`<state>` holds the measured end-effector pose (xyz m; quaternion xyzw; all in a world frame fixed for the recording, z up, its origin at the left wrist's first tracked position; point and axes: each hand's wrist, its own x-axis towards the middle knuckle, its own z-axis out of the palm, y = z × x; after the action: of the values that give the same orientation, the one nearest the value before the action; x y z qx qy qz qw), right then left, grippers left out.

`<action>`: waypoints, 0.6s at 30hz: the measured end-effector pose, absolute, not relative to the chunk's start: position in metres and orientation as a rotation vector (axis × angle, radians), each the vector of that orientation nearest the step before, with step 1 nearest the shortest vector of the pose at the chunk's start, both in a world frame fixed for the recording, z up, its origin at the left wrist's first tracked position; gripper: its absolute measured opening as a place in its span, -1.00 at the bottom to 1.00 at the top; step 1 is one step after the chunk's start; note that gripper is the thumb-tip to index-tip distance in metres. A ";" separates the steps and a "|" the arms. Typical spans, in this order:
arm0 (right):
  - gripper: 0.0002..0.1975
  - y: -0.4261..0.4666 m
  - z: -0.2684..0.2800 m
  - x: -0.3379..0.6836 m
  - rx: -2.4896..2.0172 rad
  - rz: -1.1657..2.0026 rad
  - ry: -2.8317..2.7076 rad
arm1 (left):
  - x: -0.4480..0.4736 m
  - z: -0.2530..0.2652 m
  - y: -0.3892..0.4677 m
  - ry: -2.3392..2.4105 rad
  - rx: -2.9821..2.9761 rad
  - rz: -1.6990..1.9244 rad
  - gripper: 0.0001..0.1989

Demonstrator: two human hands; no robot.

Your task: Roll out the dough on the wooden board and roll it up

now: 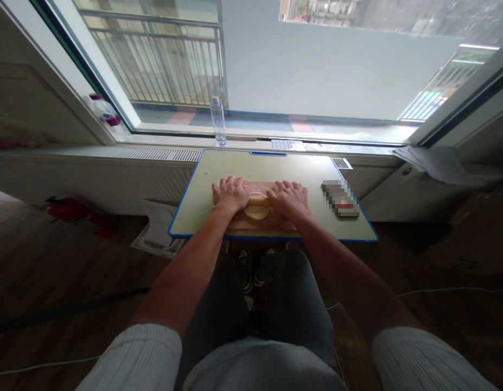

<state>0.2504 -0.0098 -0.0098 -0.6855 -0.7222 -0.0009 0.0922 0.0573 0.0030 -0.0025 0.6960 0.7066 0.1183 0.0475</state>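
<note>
Both hands press on a wooden rolling pin [258, 201] lying crosswise over a round, flat piece of dough [257, 213]. My left hand [230, 193] covers the pin's left end, its fingers bent over it. Over the right end lies my right hand [290, 197], fingers curled forward and thumb toward the middle. Only the pin's short middle stretch shows between them. Beneath the dough is a wooden board [276, 223], partly hidden by my hands and forearms. Part of the dough's far edge shows beyond the pin.
The board rests on a small blue-edged table [198, 206]. A pixelated, dark rectangular item [340, 199] lies at its right. Small crumbs dot the far left. On the sill stands a clear bottle [218, 122]. A red fire extinguisher [82, 216] lies on the floor at left.
</note>
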 end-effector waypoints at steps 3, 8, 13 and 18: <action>-0.38 -0.019 -0.009 0.250 -2.008 -0.027 -2.163 | 0.059 -0.003 -0.005 2.174 2.132 0.400 -0.50; -0.37 -0.029 -0.012 0.248 -1.994 -0.069 -2.123 | 0.061 -0.002 -0.019 2.196 2.155 0.438 -0.51; -0.38 -0.038 -0.016 0.248 -1.968 -0.129 -2.103 | 0.062 -0.004 -0.031 2.214 2.177 0.498 -0.53; -0.40 -0.048 -0.017 0.248 -1.927 -0.133 -2.117 | 0.061 -0.012 -0.039 2.192 2.208 0.580 -0.50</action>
<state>0.2481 -0.0481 -0.0168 -0.6661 -0.7317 -0.0460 0.1373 0.0605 -0.0395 -0.0120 0.6976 0.6925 0.1832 -0.0115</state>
